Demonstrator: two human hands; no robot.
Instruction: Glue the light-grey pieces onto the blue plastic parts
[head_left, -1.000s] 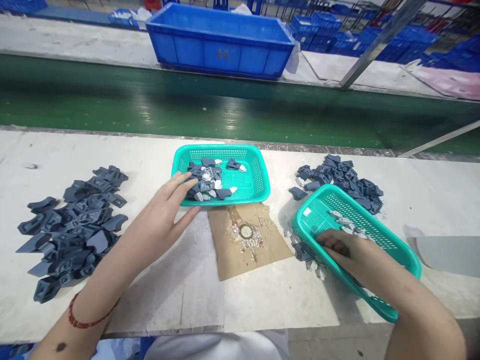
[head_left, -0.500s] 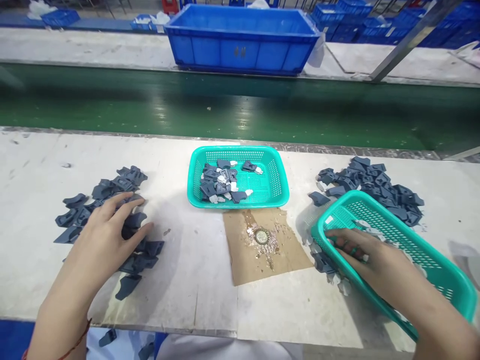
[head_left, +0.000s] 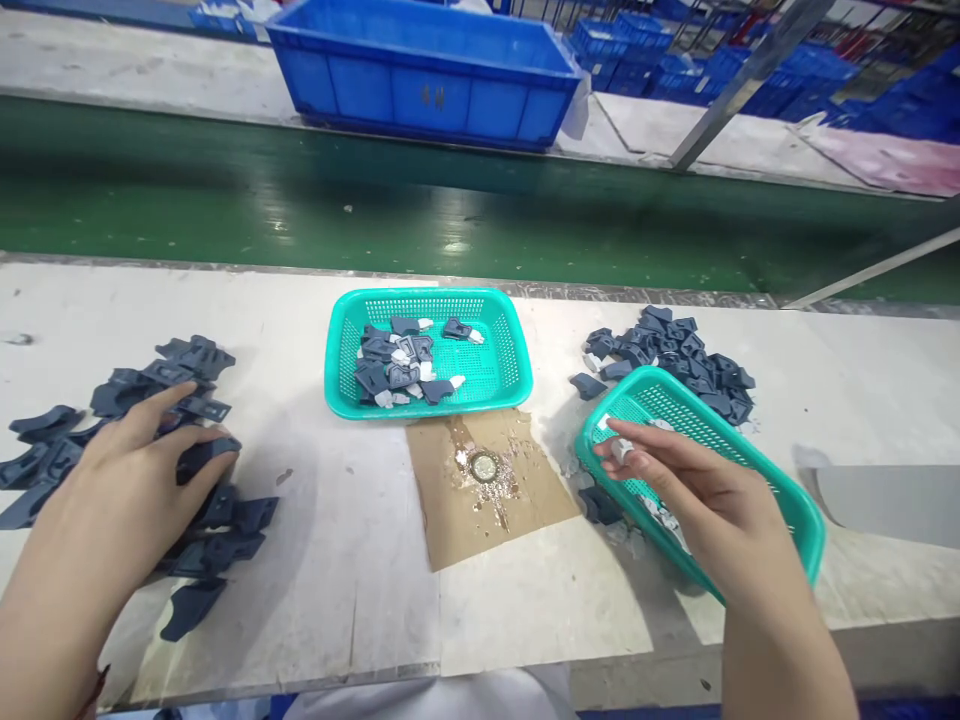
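Note:
At the left pile of dark blue-grey plastic parts, my left hand pinches one dark plastic part between thumb and fingers. My right hand is above the right green basket, with a small white plastic piece held at its fingertips. More white pieces lie inside that basket, partly hidden by the hand. In the middle green basket are several dark parts joined to white pieces.
Brown cardboard lies in front of the middle basket, bearing a small round item amid shiny specks. Another pile of dark parts sits behind the right basket. Beyond the table run a green strip and a large blue crate.
My right hand has risen from inside the right basket with a white piece in its fingers. My left hand has closed on a dark part. The whole view has swung rightward.

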